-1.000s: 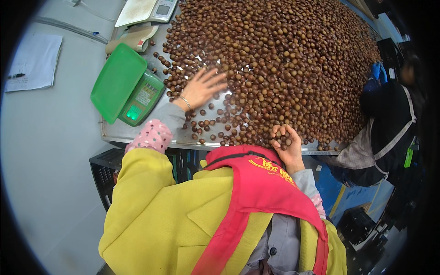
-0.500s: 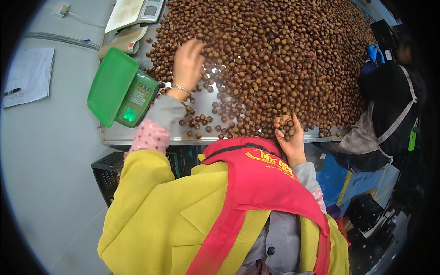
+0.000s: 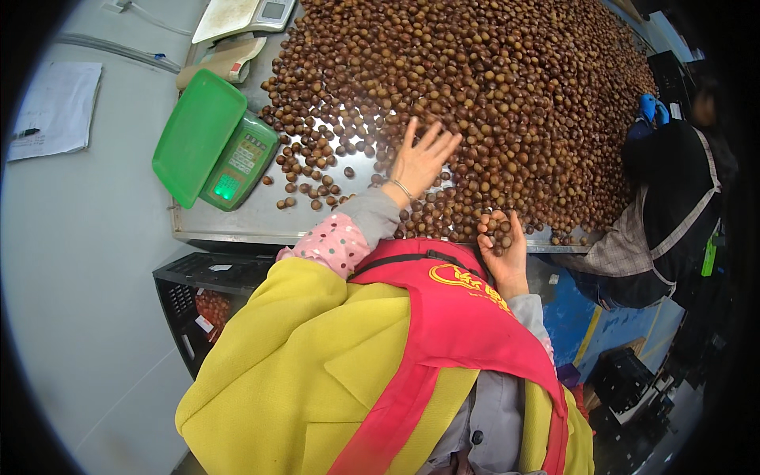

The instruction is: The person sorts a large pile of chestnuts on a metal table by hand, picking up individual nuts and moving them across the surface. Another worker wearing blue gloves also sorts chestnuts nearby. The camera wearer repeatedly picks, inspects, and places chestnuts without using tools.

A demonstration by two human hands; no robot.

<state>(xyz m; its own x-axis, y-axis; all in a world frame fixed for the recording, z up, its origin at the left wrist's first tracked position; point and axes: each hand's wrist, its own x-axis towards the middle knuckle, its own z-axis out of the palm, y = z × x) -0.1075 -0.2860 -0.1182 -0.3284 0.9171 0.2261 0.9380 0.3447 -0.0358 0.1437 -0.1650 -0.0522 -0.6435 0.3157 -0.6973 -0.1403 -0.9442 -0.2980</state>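
Observation:
A wide heap of round brown macadamia nuts covers most of the metal table. My left hand, a bracelet at its wrist, reaches over the near part of the heap with its fingers spread and palm down. Nothing shows gripped in it. At the table's front edge my right hand is cupped, palm up, its fingers curled round several macadamia nuts. Loose nuts lie scattered on the bare metal to the left of my left hand.
A green scale with a lit display stands at the table's left. Behind it are a folded bag and a white scale. A black crate sits below the front edge. A co-worker with blue gloves stands at the right.
My left hand has swung right and nearer, away from the heap's left side, its fingers now spread. Loose nuts lie differently near the green scale. My right hand keeps holding nuts in about the same place.

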